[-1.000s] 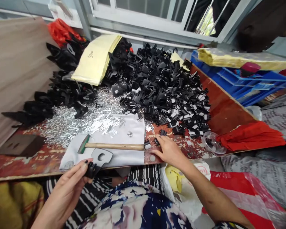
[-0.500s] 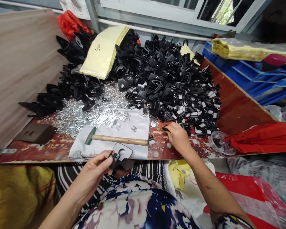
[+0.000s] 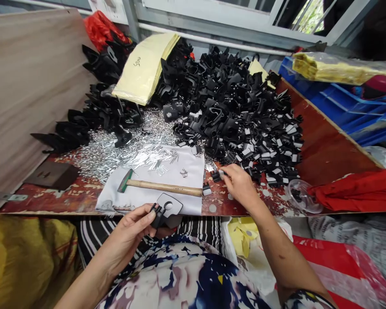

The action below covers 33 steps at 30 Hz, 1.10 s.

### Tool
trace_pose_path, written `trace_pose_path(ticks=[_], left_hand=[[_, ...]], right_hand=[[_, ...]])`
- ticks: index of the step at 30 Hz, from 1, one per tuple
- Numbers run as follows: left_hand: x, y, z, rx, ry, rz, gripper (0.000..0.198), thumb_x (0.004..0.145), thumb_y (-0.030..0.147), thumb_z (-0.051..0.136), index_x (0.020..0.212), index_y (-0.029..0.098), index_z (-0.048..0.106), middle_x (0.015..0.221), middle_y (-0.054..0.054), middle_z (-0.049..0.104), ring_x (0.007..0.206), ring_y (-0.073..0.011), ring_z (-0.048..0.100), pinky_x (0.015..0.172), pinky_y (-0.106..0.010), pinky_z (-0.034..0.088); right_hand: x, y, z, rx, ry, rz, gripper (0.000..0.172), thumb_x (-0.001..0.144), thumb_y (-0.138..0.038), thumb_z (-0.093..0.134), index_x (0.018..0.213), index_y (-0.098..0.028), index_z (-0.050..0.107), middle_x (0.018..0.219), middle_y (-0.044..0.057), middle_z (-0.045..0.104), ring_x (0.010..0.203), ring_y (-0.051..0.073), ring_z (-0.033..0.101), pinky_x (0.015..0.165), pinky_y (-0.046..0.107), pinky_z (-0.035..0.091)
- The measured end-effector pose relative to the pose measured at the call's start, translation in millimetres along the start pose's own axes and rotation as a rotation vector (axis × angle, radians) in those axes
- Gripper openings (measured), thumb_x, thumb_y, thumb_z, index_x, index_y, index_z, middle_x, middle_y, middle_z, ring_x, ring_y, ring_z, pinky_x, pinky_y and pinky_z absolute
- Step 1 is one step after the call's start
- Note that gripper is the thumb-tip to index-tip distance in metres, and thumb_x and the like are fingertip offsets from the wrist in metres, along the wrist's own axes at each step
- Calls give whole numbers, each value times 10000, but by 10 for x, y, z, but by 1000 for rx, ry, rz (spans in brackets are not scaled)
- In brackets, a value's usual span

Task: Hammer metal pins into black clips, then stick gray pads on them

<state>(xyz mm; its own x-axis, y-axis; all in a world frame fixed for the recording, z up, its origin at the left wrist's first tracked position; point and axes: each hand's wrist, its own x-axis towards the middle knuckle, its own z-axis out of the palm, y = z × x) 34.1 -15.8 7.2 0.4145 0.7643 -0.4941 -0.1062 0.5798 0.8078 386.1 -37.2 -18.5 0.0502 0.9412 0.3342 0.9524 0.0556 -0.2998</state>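
Note:
Between the thumb and fingers of my left hand (image 3: 135,224) is a black plastic bracket (image 3: 170,205) with a flat grey face and a round hole. It is held over the bench's front edge. My right hand (image 3: 241,184) pinches a small black clip (image 3: 216,176) at the bench top, its fingertips on the clip's light grey part. Another small black clip (image 3: 206,189) lies just left of that hand. A hammer (image 3: 164,187) with a green head and wooden handle rests on a white cloth (image 3: 116,199) between the hands.
Silver pins (image 3: 141,159) are heaped behind the cloth. A large pile of black plastic parts (image 3: 218,107) spreads behind my right hand. A dark block (image 3: 51,175) sits at left, a clear plastic cup (image 3: 300,195) at right. Wooden side boards (image 3: 328,137) flank the bench.
My right hand has shifted slightly left, and the small clip at its fingertips now shows more plainly. The left hand still holds the bracket; the whole view has shifted a little.

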Motion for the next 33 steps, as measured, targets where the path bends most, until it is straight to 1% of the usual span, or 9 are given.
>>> trace_pose_path(ticks=[3,7,11,14,17,20,25,29,33], left_hand=[[2,-10,21,-39,-22,17,299,727,418,904,778,163,757,837,-13,611,639,-102,549,578,-202,513],[3,6,48,-24,-84,47,264,782,405,864,778,167,749,843,-16,619,643,-103,549,599,-210,522],[33,18,75,4,-67,68,270,765,407,872,796,166,754,896,-19,630,617,-86,544,578,-203,508],[97,16,167,8,-57,73,303,725,418,896,866,176,780,1000,-33,646,622,-91,592,562,-212,511],[155,22,297,-40,-73,111,285,727,410,896,868,187,790,1092,-42,640,692,-111,636,614,-235,558],[171,40,377,-92,-98,170,254,743,393,888,850,181,798,1080,-48,636,773,-132,638,686,-259,600],[146,38,330,-125,-101,199,236,758,388,881,828,177,801,1073,-52,624,762,-127,634,679,-250,605],[145,29,238,-118,-107,180,289,724,426,898,835,173,814,1048,-65,621,734,-131,629,645,-258,606],[152,94,98,-39,-75,228,297,713,444,895,825,176,831,1396,-113,537,750,-135,641,570,-259,596]], right_hand=[[-3,-179,79,-170,-108,29,211,979,-288,597,1116,-155,687,996,127,687,976,276,652,869,371,524],[51,-205,135,-325,-147,161,209,940,-127,523,1008,-125,721,943,159,706,865,278,675,781,376,533],[79,-253,1,-99,158,81,299,927,-126,526,1108,-179,758,1080,144,746,1020,300,674,1014,512,517],[65,-614,-52,224,281,-27,304,930,-163,564,1123,-272,772,1052,59,778,975,249,698,1169,598,405],[48,-1104,25,501,199,-97,254,932,-185,591,1050,-302,783,961,10,796,909,219,728,1204,610,358],[41,-1409,156,626,184,-103,242,927,-178,598,1012,-306,786,925,2,799,938,219,739,1241,611,288],[26,-1457,289,633,180,-130,256,944,-204,575,1050,-315,779,933,13,798,958,235,740,1248,629,256],[-44,-1495,291,717,111,-202,315,948,-190,561,1149,-340,753,944,11,791,969,238,726,1209,619,331],[-29,-1575,233,882,-39,-172,344,962,-202,576,1250,-325,721,1042,28,781,1002,212,715,1158,513,425]])
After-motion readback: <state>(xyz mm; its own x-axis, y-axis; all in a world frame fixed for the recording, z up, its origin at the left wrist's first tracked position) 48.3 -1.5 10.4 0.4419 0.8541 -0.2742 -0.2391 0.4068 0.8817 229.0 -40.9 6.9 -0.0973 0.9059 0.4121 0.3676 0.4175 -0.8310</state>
